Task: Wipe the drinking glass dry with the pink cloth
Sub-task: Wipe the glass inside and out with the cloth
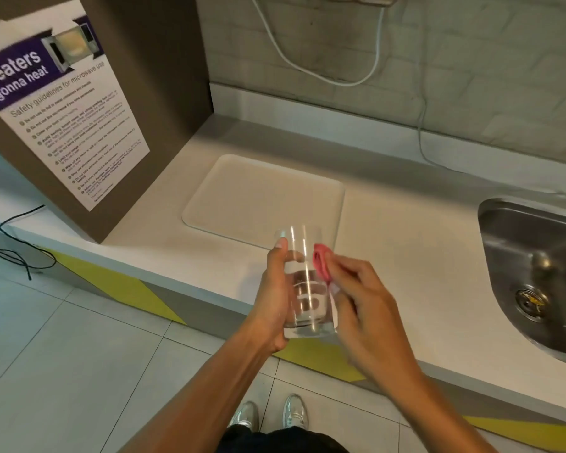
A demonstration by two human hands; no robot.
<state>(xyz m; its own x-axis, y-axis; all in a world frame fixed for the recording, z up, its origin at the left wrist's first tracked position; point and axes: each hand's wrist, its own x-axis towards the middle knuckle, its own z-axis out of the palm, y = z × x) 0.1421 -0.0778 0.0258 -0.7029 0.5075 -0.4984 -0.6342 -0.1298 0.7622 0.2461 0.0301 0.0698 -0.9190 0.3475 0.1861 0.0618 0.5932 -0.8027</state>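
My left hand (273, 299) grips a clear drinking glass (303, 256) upright above the counter's front edge, thumb near the rim and fingers wrapped behind it. My right hand (360, 299) pinches a small bunched pink cloth (321, 261) and presses it against the glass's right side, just below the rim. Most of the cloth is hidden inside my fingers. The right hand is slightly blurred.
A beige tray (262, 197) lies on the white counter (406, 250) just behind the glass. A steel sink (536, 256) sits at the right. A brown cabinet side with a microwave poster (62, 103) stands at the left. Cables hang on the tiled wall.
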